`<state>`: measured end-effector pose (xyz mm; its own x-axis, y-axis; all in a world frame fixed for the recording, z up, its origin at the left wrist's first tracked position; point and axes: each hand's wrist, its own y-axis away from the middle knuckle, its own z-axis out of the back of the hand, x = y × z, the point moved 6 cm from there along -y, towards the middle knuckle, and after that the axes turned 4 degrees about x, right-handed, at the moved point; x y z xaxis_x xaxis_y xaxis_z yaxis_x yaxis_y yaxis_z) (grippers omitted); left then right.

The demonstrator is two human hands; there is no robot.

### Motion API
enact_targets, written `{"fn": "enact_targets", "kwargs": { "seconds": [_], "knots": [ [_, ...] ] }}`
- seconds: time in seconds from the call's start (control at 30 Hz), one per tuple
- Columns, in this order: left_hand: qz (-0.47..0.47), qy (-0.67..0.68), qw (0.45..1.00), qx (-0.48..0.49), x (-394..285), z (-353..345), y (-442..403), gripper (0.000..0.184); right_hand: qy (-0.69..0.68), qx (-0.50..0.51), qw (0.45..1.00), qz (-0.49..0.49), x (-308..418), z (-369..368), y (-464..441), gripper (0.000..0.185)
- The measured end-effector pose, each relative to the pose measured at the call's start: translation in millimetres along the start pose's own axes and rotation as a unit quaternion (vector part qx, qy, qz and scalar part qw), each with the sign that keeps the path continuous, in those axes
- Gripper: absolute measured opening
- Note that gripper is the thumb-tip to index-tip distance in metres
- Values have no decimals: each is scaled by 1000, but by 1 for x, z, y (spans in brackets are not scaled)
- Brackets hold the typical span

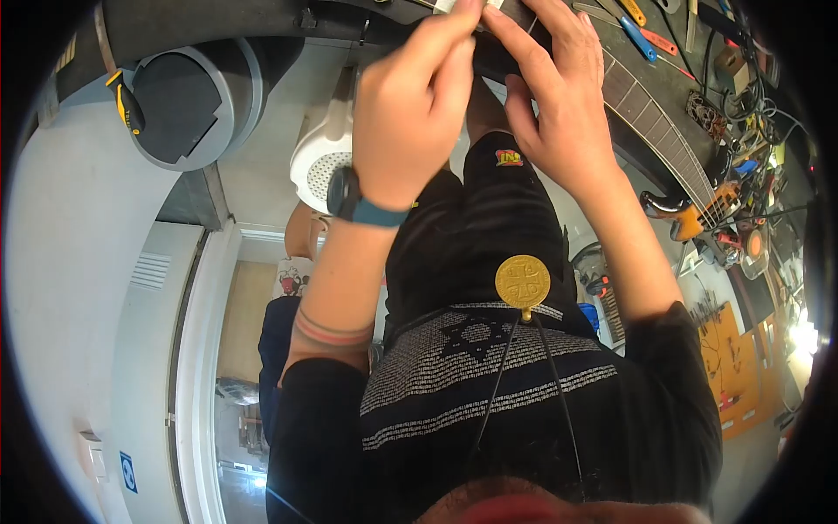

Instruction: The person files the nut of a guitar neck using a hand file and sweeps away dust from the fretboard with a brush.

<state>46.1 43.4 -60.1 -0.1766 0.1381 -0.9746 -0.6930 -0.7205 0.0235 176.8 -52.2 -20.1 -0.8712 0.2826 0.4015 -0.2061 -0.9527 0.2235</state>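
At the top edge, my left hand (419,105), with a dark watch on its wrist, has its fingers pressed together over a small white piece (446,5). What the fingertips hold is partly cut off by the frame. My right hand (559,96) reaches in from the right with fingers apart and palm down. Its index fingertip lies close to the left fingertips, beside the white piece, and its thumb hangs free. A long fretted instrument neck (650,113) runs to the right of my right hand, ending near an orange and black part (688,220).
Colourful-handled tools (639,40), cables and small parts crowd the bench at upper right. A yellow-black screwdriver (127,105) hangs at upper left beside a round grey bin (243,96). Below the bench is a white perforated object (321,175). Another person's leg (298,232) shows behind my left arm.
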Motion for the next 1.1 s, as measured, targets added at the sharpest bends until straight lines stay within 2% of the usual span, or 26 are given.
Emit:
{"fn": "enact_targets", "kwargs": {
  "seconds": [0.13,0.2,0.23,0.3,0.33,0.4,0.47,0.57,0.67,0.8,0.87,0.93,1.0,1.1],
  "knots": [
    [23,-38,999,22,-9,19,53,33,-40,-56,997,22,-14,-13,5,74],
    [45,-8,999,12,-3,12,42,32,-45,-47,998,19,-12,-12,4,74],
    [-4,-16,1000,-2,-1,3,15,32,-37,-31,999,11,-8,-8,3,73],
    [39,-8,999,30,0,-5,-16,32,-19,-2,1000,-4,0,3,-1,71],
    [47,-2,998,39,0,-6,-18,33,-29,-23,999,7,-2,0,2,71],
    [16,-20,1000,17,-6,5,16,34,-52,-74,995,29,-11,-11,6,69],
    [30,-58,997,41,-11,22,59,37,-63,-50,997,19,-10,-8,3,68],
    [27,-43,999,17,-11,14,42,30,-61,-58,996,18,-14,-10,4,67],
    [45,18,999,13,-4,-6,-22,25,-58,-72,996,17,-10,-11,5,68],
    [33,-47,998,18,-11,13,39,31,-26,-6,1000,-4,-1,3,0,68],
    [42,-53,997,32,-12,19,57,33,-57,-27,998,6,-9,-2,2,68],
    [65,-35,997,30,-14,15,40,32,-65,-47,997,14,-13,-8,4,68],
    [27,-20,999,15,-3,-4,-6,29,-54,-71,996,16,-10,-10,4,69],
    [40,-25,999,17,-7,-3,-6,32,-65,-43,997,4,-7,-5,3,69]
  ]
}}
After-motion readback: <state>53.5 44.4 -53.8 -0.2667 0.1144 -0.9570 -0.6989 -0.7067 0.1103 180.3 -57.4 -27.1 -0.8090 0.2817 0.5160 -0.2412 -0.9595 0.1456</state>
